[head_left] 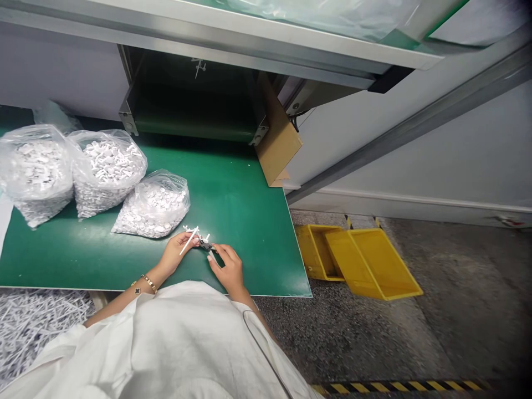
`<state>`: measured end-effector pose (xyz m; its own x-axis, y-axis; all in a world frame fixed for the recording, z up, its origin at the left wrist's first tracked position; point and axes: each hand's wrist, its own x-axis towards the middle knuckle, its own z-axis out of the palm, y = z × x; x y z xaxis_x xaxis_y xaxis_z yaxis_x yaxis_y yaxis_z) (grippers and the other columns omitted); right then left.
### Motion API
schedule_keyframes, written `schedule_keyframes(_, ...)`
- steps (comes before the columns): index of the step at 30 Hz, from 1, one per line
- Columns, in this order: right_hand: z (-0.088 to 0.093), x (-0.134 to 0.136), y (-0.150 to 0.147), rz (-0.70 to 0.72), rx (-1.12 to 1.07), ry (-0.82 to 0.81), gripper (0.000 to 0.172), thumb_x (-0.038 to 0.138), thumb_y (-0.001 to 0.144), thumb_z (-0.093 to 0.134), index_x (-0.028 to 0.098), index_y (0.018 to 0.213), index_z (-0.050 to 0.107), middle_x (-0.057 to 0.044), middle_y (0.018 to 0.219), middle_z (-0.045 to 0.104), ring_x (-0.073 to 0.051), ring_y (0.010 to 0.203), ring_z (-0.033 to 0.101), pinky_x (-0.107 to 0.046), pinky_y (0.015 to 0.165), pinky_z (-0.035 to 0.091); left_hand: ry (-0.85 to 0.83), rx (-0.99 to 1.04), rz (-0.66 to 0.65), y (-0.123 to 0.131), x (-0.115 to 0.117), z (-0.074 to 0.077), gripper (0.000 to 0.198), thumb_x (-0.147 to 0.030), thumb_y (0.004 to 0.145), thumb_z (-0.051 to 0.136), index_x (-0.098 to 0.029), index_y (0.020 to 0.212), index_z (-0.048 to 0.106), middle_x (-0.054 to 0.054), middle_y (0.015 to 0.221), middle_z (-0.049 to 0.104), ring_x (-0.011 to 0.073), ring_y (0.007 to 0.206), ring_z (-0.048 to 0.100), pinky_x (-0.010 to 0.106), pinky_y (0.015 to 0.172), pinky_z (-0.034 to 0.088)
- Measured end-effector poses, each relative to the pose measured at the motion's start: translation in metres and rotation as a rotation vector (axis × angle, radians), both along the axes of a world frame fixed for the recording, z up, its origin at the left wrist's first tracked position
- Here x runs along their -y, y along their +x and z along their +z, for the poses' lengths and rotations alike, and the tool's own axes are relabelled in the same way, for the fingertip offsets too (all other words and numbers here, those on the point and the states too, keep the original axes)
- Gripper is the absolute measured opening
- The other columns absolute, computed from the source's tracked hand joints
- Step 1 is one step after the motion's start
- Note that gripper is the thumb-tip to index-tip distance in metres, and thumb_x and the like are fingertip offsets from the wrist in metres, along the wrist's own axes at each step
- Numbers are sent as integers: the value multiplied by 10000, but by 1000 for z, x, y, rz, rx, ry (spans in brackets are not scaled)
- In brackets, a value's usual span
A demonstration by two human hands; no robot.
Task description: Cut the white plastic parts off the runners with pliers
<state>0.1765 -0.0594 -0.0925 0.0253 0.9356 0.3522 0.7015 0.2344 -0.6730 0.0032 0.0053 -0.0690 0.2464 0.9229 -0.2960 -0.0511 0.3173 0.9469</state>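
Note:
My left hand (176, 254) is closed on a white plastic sprue (190, 240), a thin stem with small parts branching off it. In my right hand (229, 267) is a pair of nippers (205, 245) with dark jaws and pale handles. The nippers' jaws are at the sprue, between my two hands; whether they touch it I cannot tell. Just beyond my left hand lies a clear bag of flat white pieces (155, 208). Both hands are over the green table (245, 221), close to its front edge.
Two more bags, one of white pegs (110, 166) and another of white parts (38, 172), stand at left. A conveyor belt (191, 111) carries another sprue (198, 67). A cardboard sheet (278, 138) borders it. Yellow bins (380, 263) sit on the floor; a metal shelf (208, 39) hangs overhead.

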Motion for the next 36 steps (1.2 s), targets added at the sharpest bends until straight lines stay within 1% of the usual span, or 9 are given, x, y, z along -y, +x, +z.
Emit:
schedule_keyframes(10,-1,2,-1,-13,-15,-27,273,306,870,539,230,1112,641,-63,971,657,-185,889,624,-313,824,508,-26,16,4,1,-3,-3,318,-424,681,724,-156,834,650,32,782,686,173,773,632,326,825,491)
schedule_keyframes(17,1,1,-2,-37,-125,-73,242,288,839,540,220,1046,646,-34,887,646,-149,769,618,-264,715,515,-7,26,-8,2,0,-6,306,-438,704,700,-177,848,628,47,810,700,182,794,648,338,824,508)
schedule_keyframes(21,1,1,-2,-4,-114,-79,243,268,814,552,223,1037,637,-43,923,651,-162,807,622,-279,744,513,193,-144,9,-8,-3,9,221,-421,776,629,-214,851,642,56,816,692,199,767,644,336,758,519)
schedule_keyframes(23,1,0,-2,7,-111,-80,247,264,810,553,226,1041,632,-49,935,650,-172,821,622,-293,763,514,317,-227,43,-19,-11,24,183,-386,786,631,-219,855,658,56,888,685,209,849,631,344,826,496)
schedule_keyframes(26,2,0,-3,15,-98,-77,251,257,802,558,228,1041,629,-50,952,649,-181,852,624,-303,788,511,632,-471,137,-39,-32,50,152,-333,841,584,-219,887,673,52,956,673,212,963,600,356,935,440)
schedule_keyframes(28,3,-1,-3,18,-86,-77,253,258,800,560,226,1042,627,-50,958,649,-186,872,623,-304,795,509,816,-647,208,-52,-46,62,189,-314,888,526,-214,961,668,58,992,667,210,981,595,363,942,433)
schedule_keyframes(29,3,-1,-3,18,-80,-76,252,259,800,560,226,1041,627,-50,957,649,-187,876,622,-305,795,508,861,-703,228,-56,-53,65,211,-307,902,507,-212,1011,660,65,1028,660,209,992,591,365,942,432)
schedule_keyframes(32,4,-1,-3,14,-82,-64,247,258,799,558,222,1034,626,-49,948,647,-184,869,619,-305,790,506,934,-800,230,-63,-62,66,271,-296,924,485,-199,1134,625,92,1120,624,222,1032,566,374,938,427)
schedule_keyframes(36,5,-1,-2,49,-106,-43,239,249,791,564,213,1019,626,-44,933,643,-171,834,613,-294,774,503,969,-790,171,-50,-50,58,252,-288,908,524,-205,1118,634,93,1028,627,244,994,552,392,906,415)
